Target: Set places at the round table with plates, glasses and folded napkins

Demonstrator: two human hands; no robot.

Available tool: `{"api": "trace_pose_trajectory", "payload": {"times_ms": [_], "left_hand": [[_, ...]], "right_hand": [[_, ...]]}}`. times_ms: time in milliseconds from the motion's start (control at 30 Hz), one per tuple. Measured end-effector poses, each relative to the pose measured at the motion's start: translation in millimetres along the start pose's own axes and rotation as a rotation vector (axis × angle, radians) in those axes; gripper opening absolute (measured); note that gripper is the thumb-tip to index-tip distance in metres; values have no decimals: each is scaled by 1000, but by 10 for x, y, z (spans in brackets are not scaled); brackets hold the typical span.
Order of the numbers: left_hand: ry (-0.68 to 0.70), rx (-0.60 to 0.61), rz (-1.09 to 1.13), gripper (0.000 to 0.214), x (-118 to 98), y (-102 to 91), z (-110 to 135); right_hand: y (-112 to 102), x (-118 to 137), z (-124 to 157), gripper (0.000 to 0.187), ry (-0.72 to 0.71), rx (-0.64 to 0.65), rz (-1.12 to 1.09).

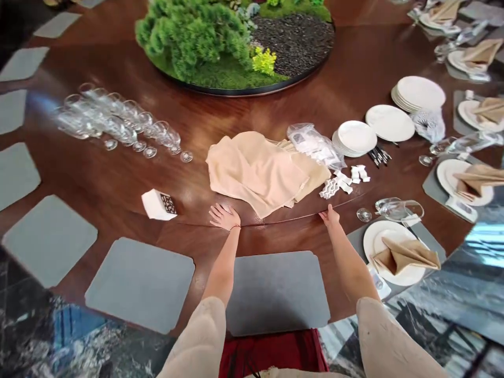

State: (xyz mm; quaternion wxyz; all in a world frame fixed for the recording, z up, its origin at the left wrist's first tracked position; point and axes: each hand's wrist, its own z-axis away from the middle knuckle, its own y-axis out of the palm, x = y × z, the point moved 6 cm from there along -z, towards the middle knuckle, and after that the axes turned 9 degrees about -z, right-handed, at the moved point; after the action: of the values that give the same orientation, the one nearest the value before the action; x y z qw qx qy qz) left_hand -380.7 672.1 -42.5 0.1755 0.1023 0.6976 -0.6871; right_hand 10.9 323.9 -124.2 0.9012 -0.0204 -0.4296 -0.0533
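Right now, the left grip (224, 217) and the right grip (329, 216) rest open and empty on the wooden counter (79, 178), with the heap of beige cloth napkins (255, 173) just ahead, its long axis running sideways, the left grip nearer it.

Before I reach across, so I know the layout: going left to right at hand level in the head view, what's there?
white box → left hand → right hand → glasses → plate
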Motion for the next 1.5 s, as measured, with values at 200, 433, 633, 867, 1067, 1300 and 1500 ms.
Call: {"api": "trace_pose_trajectory", "payload": {"times_ms": [200,433,633,867,1067,1300,1500], "left_hand": [[74,8,-28,71,108,-52,-139],[118,1,-59,61,358,-177,-571],[143,-38,-15,51,661,-411,-1064],[169,0,119,51,1012,-840,-1773],[-35,-22,111,52,1371,-1138,-2099],[-96,95,238,72,1125,-831,-597],[-318,574,610,25,609,-147,165]], "right_hand": [[13,-216,196,12,25,-174,-123],[307,-510,664,20,34,-172,-172],[611,-879,1233,27,115,-133,-219],[983,-1290,1869,43,310,130,-127],[1362,-1639,2282,51,432,290,-1],[1873,-2102,2786,42,520,518,132],[1616,-1985,2716,38,349,580,370]]}}
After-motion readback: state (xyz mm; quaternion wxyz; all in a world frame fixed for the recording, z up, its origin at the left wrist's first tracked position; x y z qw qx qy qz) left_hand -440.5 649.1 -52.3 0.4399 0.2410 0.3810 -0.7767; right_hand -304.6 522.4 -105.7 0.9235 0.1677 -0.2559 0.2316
